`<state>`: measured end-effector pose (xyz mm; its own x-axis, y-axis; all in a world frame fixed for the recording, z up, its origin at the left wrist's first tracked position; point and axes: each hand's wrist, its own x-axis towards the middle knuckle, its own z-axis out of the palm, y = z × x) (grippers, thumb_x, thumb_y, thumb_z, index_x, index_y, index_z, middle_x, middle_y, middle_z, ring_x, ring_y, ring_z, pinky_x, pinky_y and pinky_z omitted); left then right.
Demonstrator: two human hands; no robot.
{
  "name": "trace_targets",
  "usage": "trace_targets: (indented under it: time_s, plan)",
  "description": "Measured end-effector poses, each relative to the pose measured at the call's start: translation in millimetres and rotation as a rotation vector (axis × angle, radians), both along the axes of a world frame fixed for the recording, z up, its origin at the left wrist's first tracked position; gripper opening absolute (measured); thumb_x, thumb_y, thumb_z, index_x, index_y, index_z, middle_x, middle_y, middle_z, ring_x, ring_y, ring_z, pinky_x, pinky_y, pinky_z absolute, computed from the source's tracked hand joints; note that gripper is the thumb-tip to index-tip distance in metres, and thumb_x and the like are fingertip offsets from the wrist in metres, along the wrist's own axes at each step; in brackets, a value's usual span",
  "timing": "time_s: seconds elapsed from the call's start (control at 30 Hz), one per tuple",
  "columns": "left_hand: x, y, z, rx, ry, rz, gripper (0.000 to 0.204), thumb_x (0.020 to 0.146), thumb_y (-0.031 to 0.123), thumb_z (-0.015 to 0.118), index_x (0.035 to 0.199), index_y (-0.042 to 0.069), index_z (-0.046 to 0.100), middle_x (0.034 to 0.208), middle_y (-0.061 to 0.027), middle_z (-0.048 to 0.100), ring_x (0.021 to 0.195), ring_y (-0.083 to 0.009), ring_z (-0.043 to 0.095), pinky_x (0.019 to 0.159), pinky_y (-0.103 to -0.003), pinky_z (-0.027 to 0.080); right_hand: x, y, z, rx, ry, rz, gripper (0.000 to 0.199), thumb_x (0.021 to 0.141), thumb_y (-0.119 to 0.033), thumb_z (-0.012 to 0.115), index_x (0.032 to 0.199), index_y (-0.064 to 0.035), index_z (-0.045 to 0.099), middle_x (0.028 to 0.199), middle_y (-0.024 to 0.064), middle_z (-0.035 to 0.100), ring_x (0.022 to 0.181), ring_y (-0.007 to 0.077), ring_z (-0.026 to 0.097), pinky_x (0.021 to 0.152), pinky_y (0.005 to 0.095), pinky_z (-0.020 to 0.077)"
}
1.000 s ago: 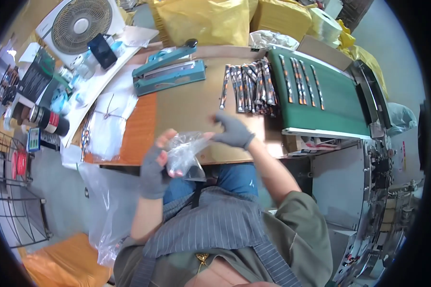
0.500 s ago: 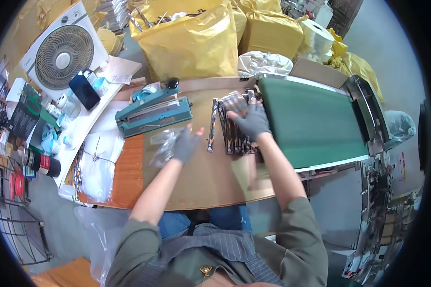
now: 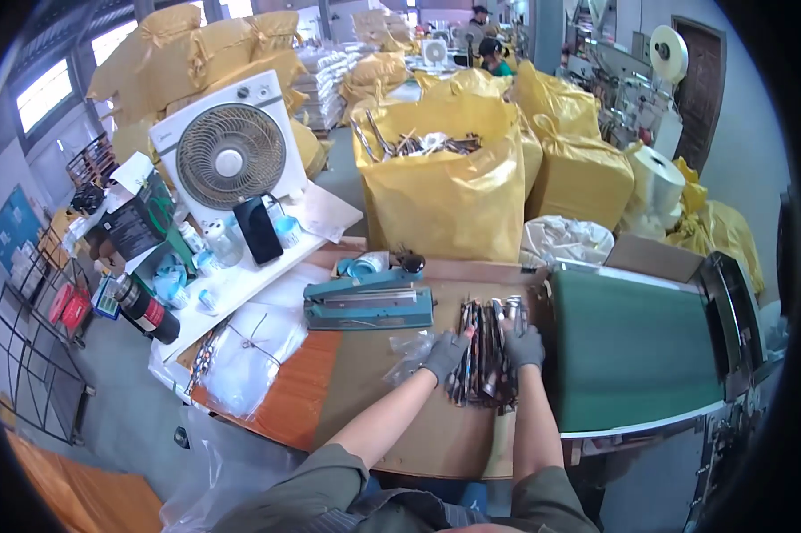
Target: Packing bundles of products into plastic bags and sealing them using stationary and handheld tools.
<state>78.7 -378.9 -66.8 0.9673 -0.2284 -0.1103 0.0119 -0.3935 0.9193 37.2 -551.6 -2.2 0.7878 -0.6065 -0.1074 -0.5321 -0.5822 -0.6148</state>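
Observation:
Several slim dark printed packets (image 3: 485,355) lie side by side in a bundle on the brown board (image 3: 382,400), their long sides running away from me. My left hand (image 3: 447,354), in a grey glove with bare fingertips, presses on the bundle's left side. On the other side my right hand (image 3: 524,346), gloved alike, grips the right edge with its fingers reaching over the packets. Clear plastic bags (image 3: 409,355) lie crumpled just left of my left hand. Behind them stands a teal hand-operated bag sealer (image 3: 369,305) with a black knob.
To the right is a green conveyor belt (image 3: 636,346). A large yellow sack (image 3: 449,195) filled with thin pieces stands beyond the table. At left, a white shelf (image 3: 258,284) holds a phone (image 3: 257,229), bottles and a box fan (image 3: 229,160). Clear plastic sheets (image 3: 249,364) lie on the table's left.
My left hand has moved from the plastic bags to the packets, and a separate packet now lies with the bundle. My right hand has shifted to the bundle's right side. The view has tilted up.

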Motion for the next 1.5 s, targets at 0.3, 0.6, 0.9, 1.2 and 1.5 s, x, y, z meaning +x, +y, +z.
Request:
trace_targets:
  time_s: [0.3, 0.6, 0.9, 1.2, 1.5]
  plan:
    - [-52, 63, 32, -0.479, 0.522, 0.072, 0.073, 0.065, 0.047, 0.077, 0.108, -0.008, 0.057, 0.097, -0.0125, 0.064, 0.089, -0.0203, 0.061, 0.079, -0.028, 0.047, -40, 95, -50, 1.522, -0.257, 0.290, 0.041, 0.081, -0.031, 0.065, 0.107, 0.0003, 0.058, 0.097, 0.0076, 0.063, 0.085, 0.0164, 0.061, 0.077, 0.0278, 0.0473]
    - [-100, 131, 122, -0.326, -0.332, -0.210, 0.084, 0.061, 0.034, 0.081, 0.127, 0.003, 0.039, 0.121, -0.0118, 0.051, 0.109, -0.0216, 0.051, 0.097, -0.034, 0.040, -74, 117, 71, 1.108, -0.528, 0.978, 0.080, 0.066, -0.012, 0.077, 0.132, -0.0006, 0.033, 0.115, 0.0095, 0.053, 0.107, 0.0186, 0.051, 0.090, 0.0320, 0.0438]
    - [-163, 156, 117, -0.591, -0.111, -0.434, 0.058, 0.068, 0.017, 0.076, 0.119, 0.005, 0.051, 0.107, -0.0042, 0.060, 0.101, -0.0130, 0.055, 0.091, -0.030, 0.044, -137, 175, 107, 1.000, -0.441, 0.713, 0.086, 0.064, -0.010, 0.077, 0.134, -0.0006, 0.029, 0.121, 0.0124, 0.049, 0.103, 0.0192, 0.054, 0.086, 0.0316, 0.0464]
    - [-222, 168, 57, -0.917, 0.367, -0.262, 0.062, 0.074, 0.045, 0.068, 0.118, 0.004, 0.049, 0.115, -0.0069, 0.051, 0.103, -0.0197, 0.055, 0.085, -0.031, 0.049, -127, 181, 58, 1.490, -0.009, 1.077, 0.036, 0.075, -0.016, 0.065, 0.107, 0.0018, 0.061, 0.086, 0.0119, 0.062, 0.086, 0.0250, 0.060, 0.082, 0.0356, 0.0474]
    - [-222, 171, 200, -0.230, -0.520, -0.206, 0.028, 0.084, 0.017, 0.059, 0.109, 0.004, 0.057, 0.084, -0.0085, 0.065, 0.066, -0.0145, 0.057, 0.065, -0.031, 0.048, -122, 203, 14, 1.317, -0.401, 1.152, 0.066, 0.083, -0.040, 0.052, 0.137, -0.0051, 0.034, 0.112, 0.0178, 0.055, 0.103, 0.0332, 0.054, 0.087, 0.0425, 0.0468]
